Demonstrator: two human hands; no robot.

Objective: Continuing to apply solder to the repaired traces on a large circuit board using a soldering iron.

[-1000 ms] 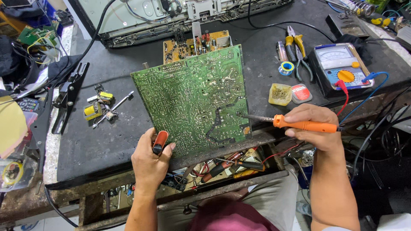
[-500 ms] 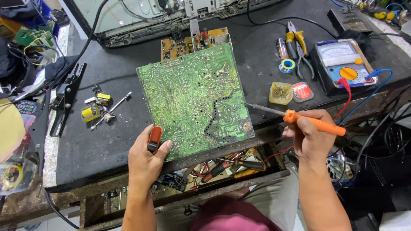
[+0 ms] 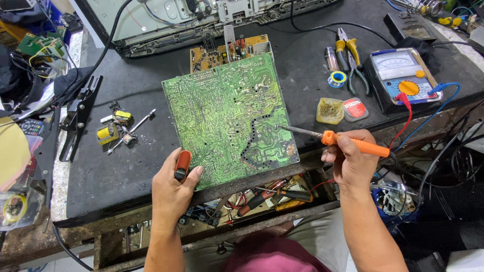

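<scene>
Now the right hand [image 3: 353, 158] grips an orange soldering iron [image 3: 353, 143], tip at the green circuit board's [image 3: 227, 116] right edge, mid-bench. Left hand [image 3: 174, 186] pinches the near-left corner plus a red-handled tool [image 3: 182, 163]. Best to keep the board braced and touch one joint only.

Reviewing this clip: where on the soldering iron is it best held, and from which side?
Grip the soldering iron by its orange handle, from the right end, as the right hand does. The bare metal tip points left onto the green circuit board, so the handle is likely the only safe part.
</scene>
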